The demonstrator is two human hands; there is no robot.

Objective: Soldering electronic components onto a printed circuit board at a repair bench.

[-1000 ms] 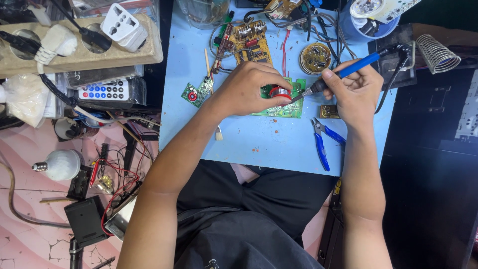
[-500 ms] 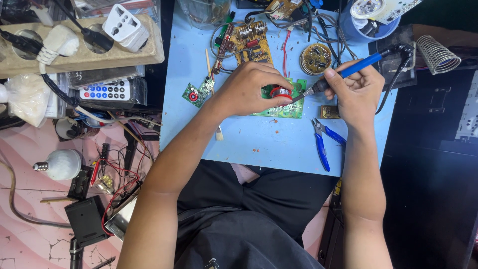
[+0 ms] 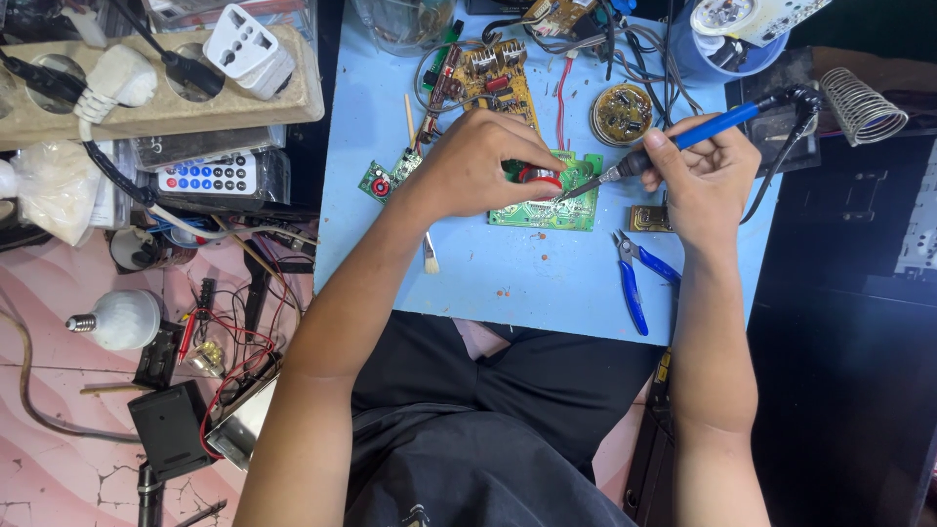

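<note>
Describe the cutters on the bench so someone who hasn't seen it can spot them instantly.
Start at the light blue table top and go to its near edge, just below the right hand holding the blue-handled soldering iron. The cutters lie flat there, jaws pointing away from the person. They are the only tool with two curved blue handles, lying apart from the green circuit board.

Bare forearms, no sleeves in view, dark grey shirt, black trousers

circuit board [image 3: 547, 207] on table [image 3: 508, 283], cutters [image 3: 639, 278] right of it
</note>
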